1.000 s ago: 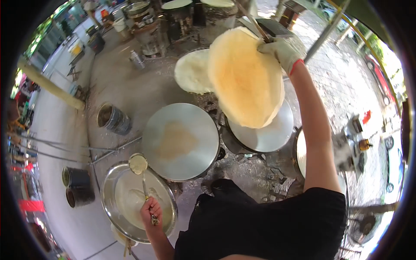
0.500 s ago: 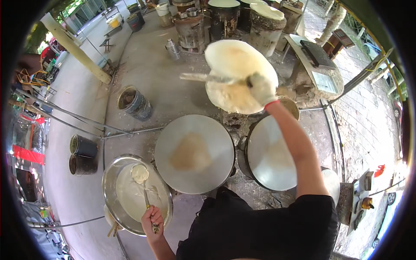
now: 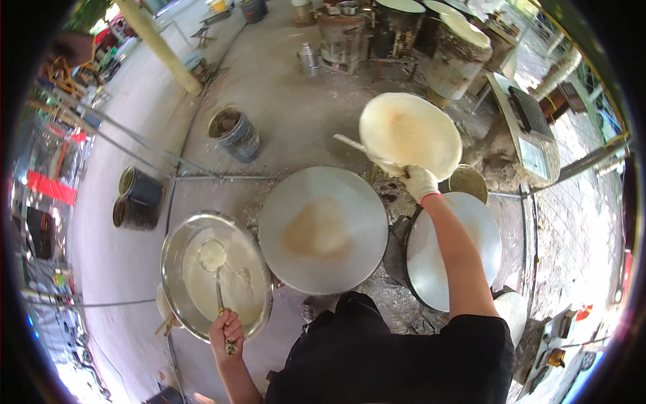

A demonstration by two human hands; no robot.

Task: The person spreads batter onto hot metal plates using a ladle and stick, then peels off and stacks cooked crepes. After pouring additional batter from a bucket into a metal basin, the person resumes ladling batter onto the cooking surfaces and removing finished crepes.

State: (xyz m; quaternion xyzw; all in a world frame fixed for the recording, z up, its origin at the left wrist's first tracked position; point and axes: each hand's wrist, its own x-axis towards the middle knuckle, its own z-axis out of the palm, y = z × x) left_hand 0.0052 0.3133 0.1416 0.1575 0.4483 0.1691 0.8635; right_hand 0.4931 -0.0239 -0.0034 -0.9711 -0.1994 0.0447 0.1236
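My left hand (image 3: 229,328) is wrapped round the handle of a ladle (image 3: 219,289). The bowl of the ladle, coated in batter, is over the pale batter (image 3: 235,283) in a wide steel basin (image 3: 168,296). My right hand (image 3: 420,182), in a whitish glove with a red cuff, is closed on a flat pale stick (image 3: 353,145) that points away to the left. It is at the near edge of a large round thin pancake (image 3: 407,128), browned in the middle. Whether other pancakes lie under it is hidden.
A round griddle (image 3: 323,262) with a brownish patch stands in front of me, and a second griddle (image 3: 437,276) is under my right forearm. Buckets (image 3: 234,138) stand at the left. A metal flask (image 3: 308,60), drum stoves and a side table (image 3: 525,128) are farther off.
The pancake, split into two uneven lobes before, now lies as one round sheet. My right hand has drawn back to its near edge with the stick. My left hand still holds the ladle.
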